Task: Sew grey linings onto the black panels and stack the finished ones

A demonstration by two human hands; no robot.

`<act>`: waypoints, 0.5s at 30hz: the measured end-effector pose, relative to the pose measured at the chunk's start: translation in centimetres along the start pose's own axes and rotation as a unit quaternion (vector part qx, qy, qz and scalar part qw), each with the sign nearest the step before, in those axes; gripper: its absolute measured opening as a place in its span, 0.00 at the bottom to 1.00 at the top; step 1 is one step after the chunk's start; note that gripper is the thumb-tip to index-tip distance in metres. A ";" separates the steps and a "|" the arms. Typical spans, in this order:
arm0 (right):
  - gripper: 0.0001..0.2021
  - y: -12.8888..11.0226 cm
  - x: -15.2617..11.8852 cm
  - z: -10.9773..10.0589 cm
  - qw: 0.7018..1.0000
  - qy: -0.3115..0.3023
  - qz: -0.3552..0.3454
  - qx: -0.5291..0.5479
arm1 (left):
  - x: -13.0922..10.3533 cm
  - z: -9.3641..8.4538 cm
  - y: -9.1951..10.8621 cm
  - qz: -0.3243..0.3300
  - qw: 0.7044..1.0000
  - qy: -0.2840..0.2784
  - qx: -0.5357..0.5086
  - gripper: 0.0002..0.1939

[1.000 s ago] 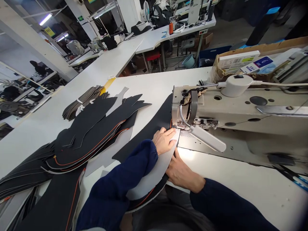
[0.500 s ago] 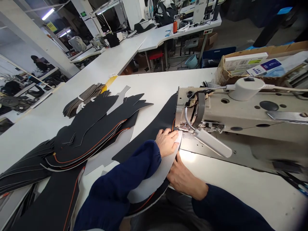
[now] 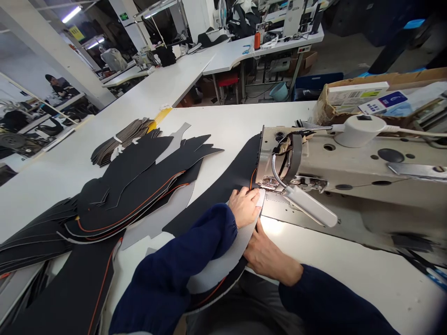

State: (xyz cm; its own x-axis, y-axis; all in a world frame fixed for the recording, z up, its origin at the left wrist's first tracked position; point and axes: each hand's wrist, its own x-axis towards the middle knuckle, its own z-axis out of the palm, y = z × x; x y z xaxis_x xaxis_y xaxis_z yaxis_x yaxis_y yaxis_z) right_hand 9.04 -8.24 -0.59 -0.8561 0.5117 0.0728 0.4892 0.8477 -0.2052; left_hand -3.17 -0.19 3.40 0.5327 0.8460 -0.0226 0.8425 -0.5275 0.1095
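My left hand (image 3: 245, 207) lies with its fingers stretched out on a grey-backed fabric panel (image 3: 223, 258), close to the needle area of a sewing machine (image 3: 293, 158). At the panel's right edge, my right hand (image 3: 268, 255) grips it, with some fingers hidden beneath. Below the grey layer, a black layer with an orange line curves towards my lap. Black fabric (image 3: 230, 174) with a short orange line spreads out to the left of the machine head. A white lamp (image 3: 312, 205) on a bendable neck lights the sewing spot.
Stacked black cut panels (image 3: 136, 195) with orange edging cover the left of the table. Behind them lies a bundle of brown strips (image 3: 120, 139). A cardboard box (image 3: 321, 104) stands behind the machine; scissors (image 3: 428, 270) lie at the right. A person (image 3: 59, 86) sits far back left.
My hands keep nearly the same place and hold on the panel. The view has shifted slightly. The person in the far background has moved their head.
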 end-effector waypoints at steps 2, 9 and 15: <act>0.11 0.1 0.0 0.1 1.000 -0.003 0.000 0.005 | 0.0 0.0 0.2 -0.001 1.000 -0.001 -0.005 0.24; 0.12 -0.9 -0.4 -0.5 0.999 -0.004 0.017 -0.051 | 0.6 -0.2 1.0 -0.028 0.996 -0.070 -0.045 0.35; 0.22 -7.4 -2.0 1.1 0.980 0.102 0.077 -0.153 | -3.3 -2.4 1.6 -0.022 0.989 -0.141 -0.049 0.33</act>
State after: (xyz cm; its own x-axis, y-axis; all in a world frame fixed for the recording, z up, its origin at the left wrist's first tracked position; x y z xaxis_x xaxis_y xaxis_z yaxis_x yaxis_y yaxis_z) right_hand 6.92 -15.71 -0.26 -0.7318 0.6279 0.2649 0.6642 0.7442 0.0708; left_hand -3.79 -3.59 6.04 0.5093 0.8054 -0.3033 0.8604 -0.4696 0.1978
